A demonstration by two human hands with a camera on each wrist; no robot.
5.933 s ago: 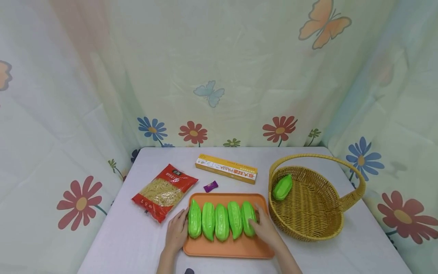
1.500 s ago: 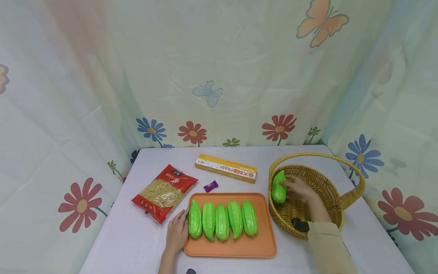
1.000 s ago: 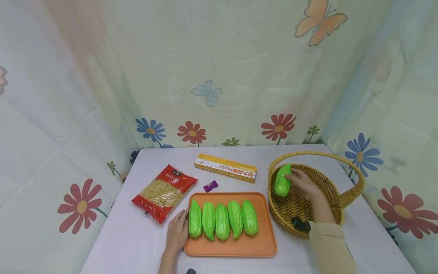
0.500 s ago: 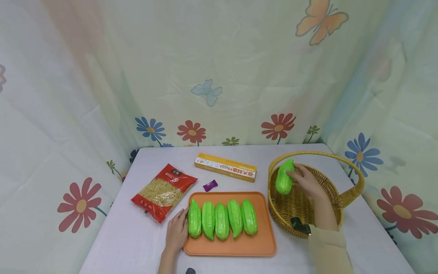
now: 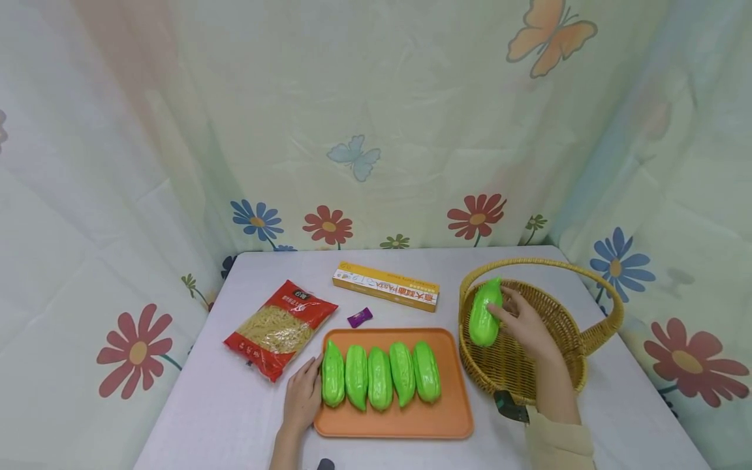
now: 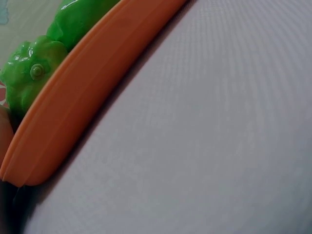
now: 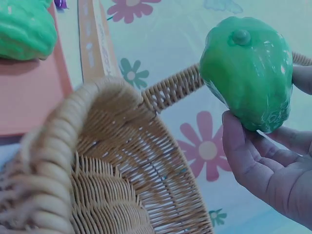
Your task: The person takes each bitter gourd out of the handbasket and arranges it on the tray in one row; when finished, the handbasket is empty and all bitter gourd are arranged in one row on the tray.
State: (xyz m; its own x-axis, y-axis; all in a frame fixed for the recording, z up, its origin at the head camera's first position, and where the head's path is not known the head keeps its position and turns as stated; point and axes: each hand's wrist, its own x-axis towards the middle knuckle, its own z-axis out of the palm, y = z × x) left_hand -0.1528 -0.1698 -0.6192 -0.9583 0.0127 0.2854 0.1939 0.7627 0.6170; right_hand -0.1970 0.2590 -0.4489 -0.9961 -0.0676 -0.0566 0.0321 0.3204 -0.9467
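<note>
My right hand (image 5: 525, 326) grips a glossy green bitter melon (image 5: 485, 314) with fingers and thumb, over the left side of the wicker basket (image 5: 523, 365). In the right wrist view the bitter melon (image 7: 248, 73) is held clear of the basket's rim (image 7: 58, 131), its stem nub facing the camera. Several more bitter melons (image 5: 380, 378) lie side by side on an orange tray (image 5: 405, 424). My left hand (image 5: 302, 398) rests against the tray's left edge, its fingers extended along the rim. The left wrist view shows mainly the tray's outer wall (image 6: 92, 92) and the tablecloth.
Left of the tray's back corner lies a red bag of pasta (image 5: 282, 329). A purple wrapped candy (image 5: 360, 317) and a yellow-and-white pasta box (image 5: 385, 286) lie behind the tray. The basket's tall handle (image 5: 605, 333) arches over it. A floral curtain encloses the table.
My right hand has gone from the tray's rightmost bitter melon to the basket, gripped the bitter melon there, raised it and moved it slightly back towards me. The left hand stays at the tray.
</note>
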